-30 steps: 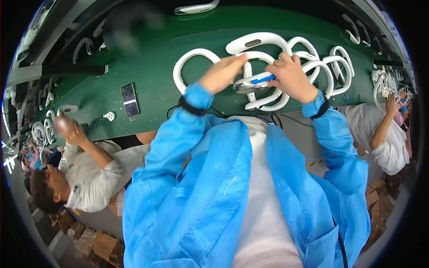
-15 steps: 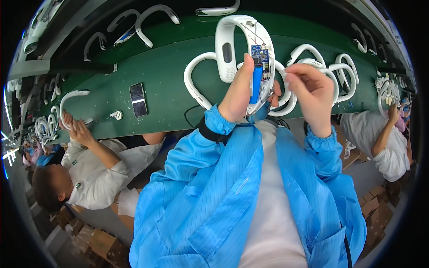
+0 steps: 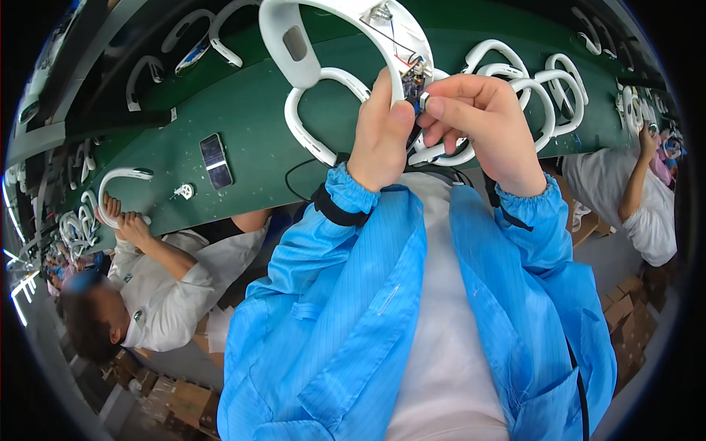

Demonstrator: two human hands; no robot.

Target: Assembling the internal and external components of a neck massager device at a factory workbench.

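Observation:
My left hand [image 3: 379, 136] is closed around one end of a white U-shaped neck fan [image 3: 403, 33], held up over the bench with its casing open. Thin wires and a small circuit board [image 3: 415, 79] show inside it, just above my left thumb. Between thumb and forefinger, my right hand [image 3: 489, 121] pinches a small light-coloured block [image 3: 424, 101] right at the board's edge. Whether the block touches the board I cannot tell. My fingers mostly hide the blue cylinder inside the casing.
Several white neck fans [image 3: 544, 110] lie right of my hands, with another [image 3: 298, 121] behind my left hand. A phone [image 3: 215, 160] and a small white part [image 3: 184, 191] rest on the green bench [image 3: 254, 110]. Co-workers [image 3: 158, 294] sit on both sides.
The neck fan has tilted, its loop swinging up and left. My right hand has come in to the circuit board, and a small block now shows in its fingertips.

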